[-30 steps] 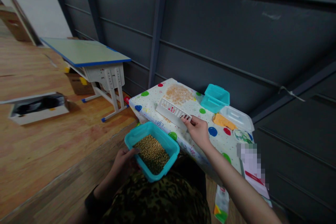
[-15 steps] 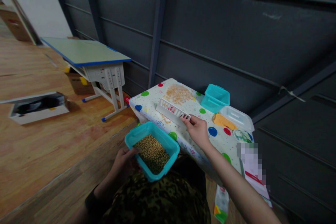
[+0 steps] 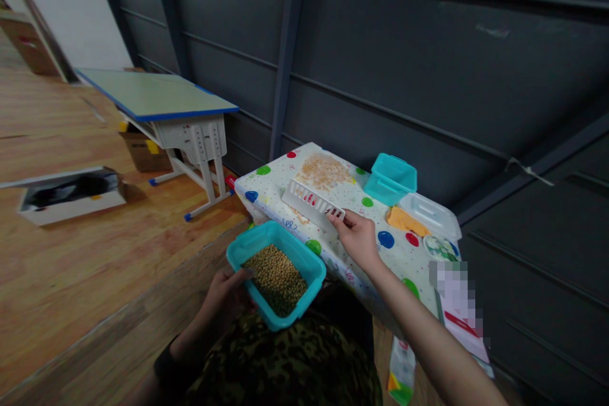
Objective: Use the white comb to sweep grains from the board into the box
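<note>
My left hand (image 3: 223,295) grips the near left side of a teal box (image 3: 304,260) filled with brownish beans (image 3: 276,279), held over my lap just below the table edge. My right hand (image 3: 358,238) is closed on one end of a white slotted plastic tray (image 3: 309,203) that lies on the spotted tablecloth (image 3: 271,187). Beyond the tray a pile of pale beans (image 3: 323,171) is spread on the cloth.
A second teal box (image 3: 391,177) stands at the table's back, with a clear lid (image 3: 431,214), an orange cloth (image 3: 404,219) and a small patterned dish (image 3: 440,247) to its right. A school desk (image 3: 157,98) and an open white box (image 3: 66,193) stand on the wooden floor at left.
</note>
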`<action>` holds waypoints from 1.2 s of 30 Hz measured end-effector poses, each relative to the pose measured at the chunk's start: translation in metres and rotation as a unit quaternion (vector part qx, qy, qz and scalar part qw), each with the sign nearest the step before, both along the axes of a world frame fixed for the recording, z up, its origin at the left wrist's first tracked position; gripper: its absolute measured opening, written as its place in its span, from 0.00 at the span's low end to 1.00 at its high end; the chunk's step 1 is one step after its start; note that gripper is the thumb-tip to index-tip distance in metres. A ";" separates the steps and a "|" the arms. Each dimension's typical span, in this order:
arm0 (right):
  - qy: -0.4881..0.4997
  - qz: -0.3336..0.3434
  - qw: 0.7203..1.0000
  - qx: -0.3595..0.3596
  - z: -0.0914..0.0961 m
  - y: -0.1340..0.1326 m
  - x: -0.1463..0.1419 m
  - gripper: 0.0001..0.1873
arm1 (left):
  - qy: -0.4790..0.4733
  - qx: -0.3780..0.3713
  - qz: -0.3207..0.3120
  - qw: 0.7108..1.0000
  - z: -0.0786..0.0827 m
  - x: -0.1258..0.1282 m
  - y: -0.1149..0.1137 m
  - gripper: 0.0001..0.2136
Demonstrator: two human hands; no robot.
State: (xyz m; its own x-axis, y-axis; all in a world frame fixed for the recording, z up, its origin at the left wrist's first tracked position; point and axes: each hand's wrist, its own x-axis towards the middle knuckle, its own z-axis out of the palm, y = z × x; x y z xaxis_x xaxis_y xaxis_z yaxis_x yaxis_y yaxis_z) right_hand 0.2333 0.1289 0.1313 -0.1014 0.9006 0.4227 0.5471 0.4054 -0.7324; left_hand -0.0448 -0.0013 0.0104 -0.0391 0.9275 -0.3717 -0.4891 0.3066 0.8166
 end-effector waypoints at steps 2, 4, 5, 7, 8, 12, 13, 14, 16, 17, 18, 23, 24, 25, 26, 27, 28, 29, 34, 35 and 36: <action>0.003 0.008 1.000 -0.001 0.001 -0.001 0.000 0.32 | 0.003 -0.005 0.003 1.000 -0.001 0.000 0.000 0.22; 0.005 0.012 1.000 -0.001 0.001 -0.001 0.000 0.33 | 0.010 -0.006 0.006 1.000 -0.001 0.000 0.000 0.22; 0.006 0.010 1.000 0.000 0.000 -0.001 0.000 0.33 | 0.012 -0.005 0.005 1.000 0.000 0.000 0.000 0.22; 0.010 0.001 1.000 0.001 -0.001 0.001 0.001 0.33 | 0.016 -0.001 0.006 1.000 0.001 0.000 0.000 0.23; 0.011 -0.002 1.000 0.002 -0.002 0.002 0.001 0.33 | 0.018 0.000 0.006 1.000 0.002 0.000 0.000 0.23; 0.012 -0.001 1.000 0.001 -0.004 0.005 0.001 0.33 | 0.015 -0.003 0.019 1.000 0.003 0.002 -0.001 0.24; 0.012 0.000 1.000 0.000 -0.004 0.005 0.001 0.33 | 0.014 -0.005 0.019 1.000 0.002 0.002 -0.001 0.24; 0.013 0.001 1.000 -0.002 -0.004 0.005 0.001 0.33 | 0.013 -0.006 0.017 1.000 0.002 0.002 -0.001 0.24; 0.017 0.000 1.000 -0.006 -0.004 0.005 0.002 0.33 | 0.019 -0.001 0.006 1.000 0.001 0.002 0.000 0.24; 0.021 -0.002 1.000 -0.007 -0.005 0.004 0.002 0.32 | 0.022 0.004 0.002 1.000 0.002 0.002 0.000 0.23; 0.027 -0.005 1.000 -0.009 -0.005 0.004 0.002 0.32 | 0.024 0.009 0.002 1.000 0.002 0.002 0.000 0.23; 0.044 -0.022 0.999 -0.007 -0.007 0.005 0.002 0.28 | 0.007 0.003 0.013 1.000 0.008 0.003 0.000 0.23; 0.045 -0.024 0.999 -0.007 -0.007 0.005 0.001 0.29 | 0.003 0.000 0.012 1.000 0.007 0.003 0.001 0.22; 0.045 -0.025 0.999 -0.007 -0.007 0.006 0.001 0.29 | 0.000 -0.004 0.014 1.000 0.005 0.003 0.001 0.22; 0.044 -0.024 0.999 -0.008 -0.007 0.007 0.000 0.29 | -0.001 -0.007 0.018 1.000 0.002 0.003 0.002 0.21; 0.043 -0.022 0.999 -0.009 -0.007 0.007 -0.001 0.29 | -0.001 -0.010 0.025 1.000 -0.002 0.004 0.003 0.22; 0.042 -0.020 0.999 -0.011 -0.007 0.008 -0.002 0.29 | 0.000 -0.010 0.037 0.999 -0.005 0.004 0.004 0.23; 0.041 -0.019 0.999 -0.013 -0.006 0.009 -0.002 0.29 | 0.003 -0.009 0.040 0.999 -0.008 0.004 0.004 0.24; 0.033 -0.008 0.999 -0.019 -0.005 0.012 -0.004 0.28 | 0.026 -0.009 0.013 1.000 0.000 0.003 0.003 0.26; 0.032 -0.006 0.999 -0.020 -0.004 0.012 -0.003 0.29 | 0.032 -0.008 0.009 0.999 0.002 0.003 0.002 0.26; 0.033 -0.005 0.999 -0.021 -0.004 0.012 -0.003 0.29 | 0.035 -0.006 0.009 0.999 0.003 0.003 0.002 0.25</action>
